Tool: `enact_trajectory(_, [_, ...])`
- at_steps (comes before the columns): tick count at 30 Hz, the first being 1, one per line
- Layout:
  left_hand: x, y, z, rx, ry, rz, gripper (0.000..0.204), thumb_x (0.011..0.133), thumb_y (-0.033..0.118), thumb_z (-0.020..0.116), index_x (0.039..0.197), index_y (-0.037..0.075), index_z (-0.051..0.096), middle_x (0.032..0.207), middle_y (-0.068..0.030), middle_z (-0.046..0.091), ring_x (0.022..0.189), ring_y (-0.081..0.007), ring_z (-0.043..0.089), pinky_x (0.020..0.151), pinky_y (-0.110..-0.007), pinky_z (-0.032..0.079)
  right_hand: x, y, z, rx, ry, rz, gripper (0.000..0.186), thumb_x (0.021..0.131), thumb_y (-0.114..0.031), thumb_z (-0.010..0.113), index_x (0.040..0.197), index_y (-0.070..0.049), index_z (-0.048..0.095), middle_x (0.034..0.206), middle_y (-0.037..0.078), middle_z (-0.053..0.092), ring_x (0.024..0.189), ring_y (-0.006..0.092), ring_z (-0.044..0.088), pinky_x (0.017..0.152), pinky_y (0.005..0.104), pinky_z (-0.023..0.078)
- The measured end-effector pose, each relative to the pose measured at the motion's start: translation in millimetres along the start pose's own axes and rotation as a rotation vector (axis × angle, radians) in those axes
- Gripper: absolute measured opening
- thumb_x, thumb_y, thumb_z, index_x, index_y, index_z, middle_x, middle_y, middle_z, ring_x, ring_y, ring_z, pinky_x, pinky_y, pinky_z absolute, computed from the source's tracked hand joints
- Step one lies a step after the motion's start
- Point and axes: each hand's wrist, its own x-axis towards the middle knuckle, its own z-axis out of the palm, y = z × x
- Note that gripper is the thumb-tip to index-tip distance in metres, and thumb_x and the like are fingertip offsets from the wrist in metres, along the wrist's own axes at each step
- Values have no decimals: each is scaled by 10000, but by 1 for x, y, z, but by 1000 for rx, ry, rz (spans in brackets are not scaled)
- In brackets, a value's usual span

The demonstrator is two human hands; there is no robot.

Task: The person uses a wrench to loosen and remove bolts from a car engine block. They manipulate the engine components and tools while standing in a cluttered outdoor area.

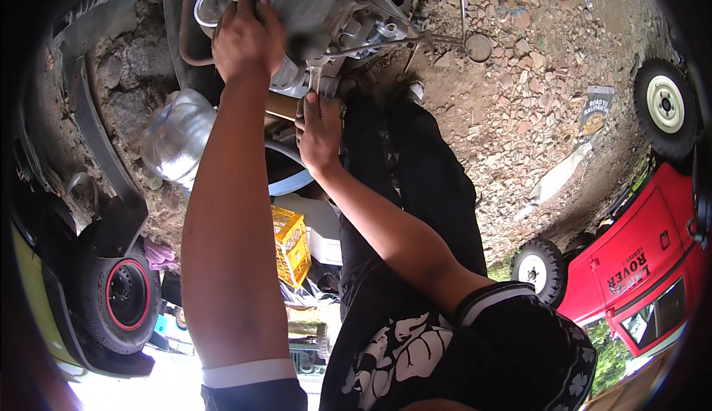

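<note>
The right hand (320,131) is narrowly closed, its thumb pointing away from the body just beneath a thin, pale metal piece (319,81); whether the fingers pinch it I cannot tell. That piece stands at the near edge of a machine assembly, directly beyond the thumb tip. Farther off and to the left, the left hand (248,40) is spread, fingertips by the left edge of a broad grey metal casing (300,0); how firmly it grips cannot be told. A round silver metal ring (198,11) sits just left of those fingers. Right of the casing, a long thin metal rod (374,46) runs across the assembly. Left of the left forearm stands a large clear plastic container (174,140). Nearer, between the forearms, is a yellow plastic crate (293,246). Broken reddish rubble (512,114) covers the ground at far right, with a red vehicle (638,255) near right.
</note>
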Motion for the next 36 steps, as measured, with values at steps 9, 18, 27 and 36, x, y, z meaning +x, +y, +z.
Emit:
enact_trajectory(9, [0,4,-1,24,41,31,362,979,323,447,1155,77,646,1104,-182,657,989,-423,639,862,-510,506,-5,3,-33,-314,-58,-102,413,1051,-368,468,867,-6,547,596,96,495,534,205,488,534,397,382])
enact_trajectory(18, [2,2,-1,22,-3,27,371,987,306,421,1178,71,635,1143,-192,652,1020,-424,631,872,-509,499,-2,-14,-31,-228,-128,-81,392,1052,-347,488,875,-3,548,624,18,448,554,114,403,515,305,341])
enact_trajectory(27, [0,0,-2,32,-31,23,442,999,340,388,1237,46,618,1214,-231,634,1082,-442,610,928,-508,475,31,-4,-42,-398,-186,-293,427,1045,-383,467,898,-1,590,593,117,521,539,250,521,552,392,402])
enact_trajectory(36, [2,3,0,31,9,48,373,988,316,421,1166,70,637,1133,-209,651,1001,-434,637,854,-521,506,40,-23,-55,-606,-240,-437,428,1033,-384,488,919,13,602,665,179,543,611,296,529,582,412,419])
